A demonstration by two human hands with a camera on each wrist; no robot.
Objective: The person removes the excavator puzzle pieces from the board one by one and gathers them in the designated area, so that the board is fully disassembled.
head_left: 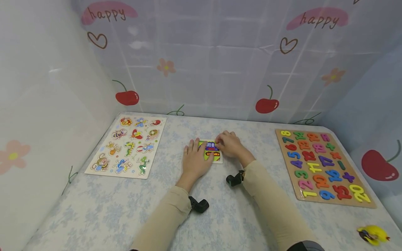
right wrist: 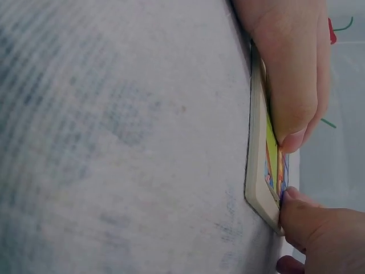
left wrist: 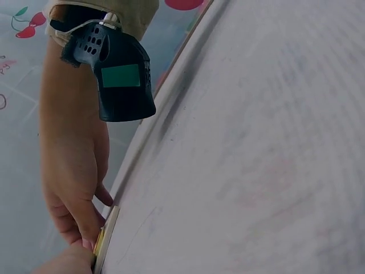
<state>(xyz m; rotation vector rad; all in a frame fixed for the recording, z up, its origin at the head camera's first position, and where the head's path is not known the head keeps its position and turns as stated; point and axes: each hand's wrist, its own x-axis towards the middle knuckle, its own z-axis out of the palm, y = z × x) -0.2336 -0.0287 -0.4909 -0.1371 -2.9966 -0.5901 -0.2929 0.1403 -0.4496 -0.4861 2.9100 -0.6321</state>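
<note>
A small wooden puzzle [head_left: 216, 159] with a purple vehicle picture on green lies flat on the table in the head view. My left hand [head_left: 196, 161] rests across its left side, fingers spread and mostly straight. The left thumb presses the picture in the right wrist view, where the pale frame [right wrist: 256, 177] shows edge-on. At the upper right corner, my right hand [head_left: 230, 144] has curled fingers, with thumb and fingertip pinching at the puzzle. Whether a loose piece sits between them is hidden. The left wrist view shows the right hand [left wrist: 71, 177] reaching down to the puzzle's edge.
An insect puzzle board [head_left: 132, 146] lies on the left of the table. On the right lies a number puzzle board [head_left: 323, 167] with colourful raised digits. A yellow toy [head_left: 373, 234] sits near the front right corner. Printed curtains [head_left: 204, 69] enclose the back and sides.
</note>
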